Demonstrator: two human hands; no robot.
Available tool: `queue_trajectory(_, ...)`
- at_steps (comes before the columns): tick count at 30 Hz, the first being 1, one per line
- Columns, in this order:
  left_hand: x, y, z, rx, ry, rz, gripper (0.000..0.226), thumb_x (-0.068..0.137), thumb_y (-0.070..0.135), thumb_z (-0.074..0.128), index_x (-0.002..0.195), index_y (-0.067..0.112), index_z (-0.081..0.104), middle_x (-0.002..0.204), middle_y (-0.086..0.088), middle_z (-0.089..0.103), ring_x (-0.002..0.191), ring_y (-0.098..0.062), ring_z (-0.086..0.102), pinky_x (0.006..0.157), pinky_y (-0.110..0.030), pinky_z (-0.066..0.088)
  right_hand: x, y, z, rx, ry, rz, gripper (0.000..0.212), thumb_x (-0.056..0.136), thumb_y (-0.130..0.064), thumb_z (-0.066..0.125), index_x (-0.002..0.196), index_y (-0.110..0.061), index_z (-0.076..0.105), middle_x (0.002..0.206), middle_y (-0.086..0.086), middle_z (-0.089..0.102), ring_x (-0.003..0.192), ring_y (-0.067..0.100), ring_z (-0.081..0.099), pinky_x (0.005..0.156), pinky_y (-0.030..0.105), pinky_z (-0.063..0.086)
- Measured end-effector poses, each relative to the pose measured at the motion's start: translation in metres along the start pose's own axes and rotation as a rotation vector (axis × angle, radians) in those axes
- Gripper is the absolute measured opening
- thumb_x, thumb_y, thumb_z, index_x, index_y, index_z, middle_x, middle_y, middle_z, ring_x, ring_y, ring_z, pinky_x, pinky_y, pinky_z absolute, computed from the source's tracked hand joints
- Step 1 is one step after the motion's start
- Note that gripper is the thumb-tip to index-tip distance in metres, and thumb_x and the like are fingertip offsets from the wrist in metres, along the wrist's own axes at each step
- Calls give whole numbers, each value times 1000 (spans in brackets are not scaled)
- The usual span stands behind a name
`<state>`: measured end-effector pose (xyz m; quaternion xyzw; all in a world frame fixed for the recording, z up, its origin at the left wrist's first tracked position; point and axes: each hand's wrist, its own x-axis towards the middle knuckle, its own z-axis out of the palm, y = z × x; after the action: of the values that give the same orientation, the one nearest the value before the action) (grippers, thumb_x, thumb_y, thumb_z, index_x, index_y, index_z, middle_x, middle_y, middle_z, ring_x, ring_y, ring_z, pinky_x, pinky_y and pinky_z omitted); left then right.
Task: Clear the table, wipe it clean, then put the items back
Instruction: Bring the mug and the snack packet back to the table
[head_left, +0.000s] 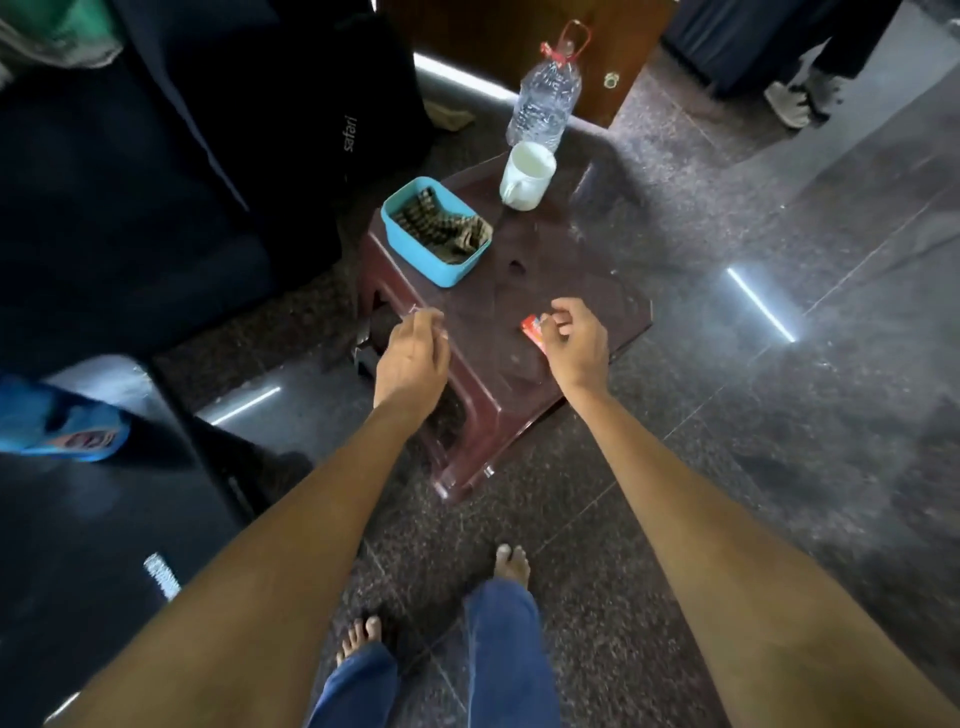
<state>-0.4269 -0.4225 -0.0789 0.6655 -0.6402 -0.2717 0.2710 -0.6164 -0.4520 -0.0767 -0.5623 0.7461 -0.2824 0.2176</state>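
Observation:
A small dark maroon plastic table (540, 270) stands on the floor in front of me. On it sit a blue box (415, 244) with a striped cloth (441, 228) inside, a white mug (525, 176) and, at the far edge, a clear water bottle (545, 101) with a red cap ring. My right hand (574, 345) pinches a small red packet (532, 330) lying near the table's front edge. My left hand (413, 353) hovers over the front left corner with fingers curled around a thin, blurred object that I cannot make out.
A dark suitcase (291, 130) stands left of the table, a wooden cabinet (519, 36) behind it. A blue slipper (62, 421) lies at the left. Another person's feet (795, 98) show at the top right. The floor (753, 415) is polished dark granite.

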Motion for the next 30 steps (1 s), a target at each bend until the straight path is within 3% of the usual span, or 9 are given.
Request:
queue_trajectory(4, 50, 40, 22, -12, 76, 65, 27, 97, 16, 40, 119, 5, 51, 114, -13, 59, 102, -30, 56, 75, -38, 44, 33, 19, 7, -279, -272, 54, 53, 82, -26, 69, 129, -11, 48, 123, 14, 53, 120, 30, 46, 94, 41, 43)
queue_trajectory(9, 118, 81, 48, -39, 133, 48, 25, 94, 13, 45, 115, 1, 53, 109, -18, 62, 97, -33, 58, 79, -38, 41, 53, 41, 13, -171, -358, 65, 42, 74, -21, 75, 112, -12, 60, 109, 12, 63, 106, 28, 58, 83, 36, 46)
queue_trajectory(13, 180, 104, 62, -31, 135, -78, 30, 92, 14, 50, 118, 0, 51, 114, -19, 60, 106, -33, 55, 88, -35, 37, 93, 55, 0, -36, -223, -107, 19, 79, -15, 71, 93, -4, 64, 93, 16, 63, 91, 33, 58, 73, 39, 42)
queue_trajectory(16, 220, 109, 74, 83, 86, -193, 41, 92, 21, 53, 127, 1, 44, 129, -18, 52, 122, -32, 47, 97, -35, 33, 137, 61, -13, 150, -97, -43, 21, 77, -14, 72, 90, -1, 62, 85, 18, 66, 81, 34, 62, 70, 42, 47)
queue_trajectory(18, 237, 111, 86, 161, 54, -267, 44, 93, 23, 52, 129, -1, 42, 133, -21, 50, 125, -34, 45, 100, -37, 34, 160, 66, -16, 266, -126, 30, 22, 78, -13, 72, 92, -1, 61, 83, 19, 69, 70, 29, 65, 62, 43, 53)
queue_trajectory(21, 247, 112, 97, 232, 35, -319, 36, 93, 20, 54, 121, -3, 53, 125, -24, 57, 119, -37, 52, 95, -41, 41, 177, 69, -11, 386, -143, 65, 30, 79, -11, 71, 106, -5, 61, 90, 18, 71, 63, 17, 63, 47, 26, 55)
queue_trajectory(25, 255, 109, 101, 289, 42, -340, 27, 93, 10, 51, 114, -5, 60, 117, -25, 62, 113, -38, 56, 91, -42, 44, 184, 70, -2, 411, -94, 47, 33, 86, -11, 64, 118, -2, 58, 102, 20, 66, 82, 25, 64, 62, 41, 58)
queue_trajectory(30, 255, 102, 91, 377, 100, -267, 23, 91, -1, 44, 102, -3, 65, 108, -25, 65, 104, -37, 60, 87, -40, 45, 182, 70, 1, 334, -65, 11, 22, 92, -4, 51, 109, 7, 60, 98, 25, 65, 88, 38, 62, 76, 53, 54)
